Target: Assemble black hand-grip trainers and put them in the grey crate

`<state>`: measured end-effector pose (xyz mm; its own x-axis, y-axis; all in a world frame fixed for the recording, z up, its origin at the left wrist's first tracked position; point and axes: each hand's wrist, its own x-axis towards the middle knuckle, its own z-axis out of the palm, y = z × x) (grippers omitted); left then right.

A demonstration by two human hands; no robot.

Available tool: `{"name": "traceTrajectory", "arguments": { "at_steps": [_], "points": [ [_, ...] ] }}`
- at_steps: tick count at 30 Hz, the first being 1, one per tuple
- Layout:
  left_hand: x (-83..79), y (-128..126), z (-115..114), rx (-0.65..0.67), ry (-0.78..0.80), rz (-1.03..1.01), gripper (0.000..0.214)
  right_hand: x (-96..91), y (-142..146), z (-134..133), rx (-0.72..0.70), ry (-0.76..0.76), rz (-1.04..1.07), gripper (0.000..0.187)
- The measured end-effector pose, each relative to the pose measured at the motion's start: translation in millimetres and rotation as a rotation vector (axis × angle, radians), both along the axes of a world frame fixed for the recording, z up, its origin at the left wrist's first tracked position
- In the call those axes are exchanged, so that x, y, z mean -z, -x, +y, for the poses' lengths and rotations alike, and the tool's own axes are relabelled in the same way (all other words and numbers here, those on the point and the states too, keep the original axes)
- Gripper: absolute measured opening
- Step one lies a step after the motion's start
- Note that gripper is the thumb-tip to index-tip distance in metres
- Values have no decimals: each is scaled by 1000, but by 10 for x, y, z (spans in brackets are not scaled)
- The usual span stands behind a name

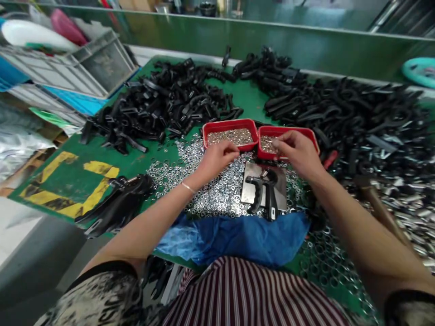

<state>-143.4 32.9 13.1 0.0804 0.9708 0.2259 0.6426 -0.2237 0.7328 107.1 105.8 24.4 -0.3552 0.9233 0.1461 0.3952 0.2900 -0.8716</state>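
Note:
My left hand (pixel 220 158) is closed in a pinch at the front edge of the left red tray (pixel 231 123), above a spread of metal nuts or washers (pixel 217 194). Whatever its fingertips hold is too small to make out. Over the right red tray (pixel 311 136), my right hand (pixel 299 151) has thumb and fingers pinched together; what they hold cannot be made out. Both trays contain small brass-coloured metal pieces. Just in front of them, a black handle assembly (pixel 271 199) with two arms rests on a flat metal plate (pixel 248 190).
Black plastic parts are heaped at the back left (pixel 163 99) and along the right (pixel 340 104). Several black assemblies (pixel 125 199) lie by yellow tape (pixel 71 206). A hammer (pixel 384 213) lies right, near metal cylinders (pixel 414 213). Blue cloth (pixel 238 237) covers the table's front edge.

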Motion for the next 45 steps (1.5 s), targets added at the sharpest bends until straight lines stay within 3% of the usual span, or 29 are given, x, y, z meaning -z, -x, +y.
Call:
{"name": "traceTrajectory", "arguments": {
  "at_steps": [3,7,11,17,19,21,24,27,34,38,42,45],
  "points": [
    [105,-378,-295,198,40,8,13,195,-471,-441,63,216,70,19],
    [243,-752,-330,241,-34,227,17,459,-701,-828,65,379,118,25],
    [275,-900,-244,220,-73,384,20,506,-713,-927,37,390,130,25],
    [347,-933,-267,222,-123,511,26,531,-608,-852,21,402,139,25],
    [372,-923,-280,242,-155,528,27,554,-547,-824,43,325,93,23],
    [387,-909,-290,263,-194,562,27,560,-488,-806,40,111,-43,17],
    [396,-892,-301,298,-248,641,28,539,-423,-790,-74,-254,-304,17],
    [406,-891,-303,316,-264,662,28,514,-393,-780,-174,-425,-507,22],
    [429,-864,-278,180,-122,302,19,340,-277,-781,-278,-550,-797,27],
    [404,-851,-290,149,-84,268,16,199,-137,-829,-353,-581,-937,31],
    [382,-879,-321,168,-79,354,19,274,-142,-874,-332,-574,-885,30],
    [370,-902,-347,195,-127,439,24,409,-271,-899,-249,-468,-645,22]
  ]
}}
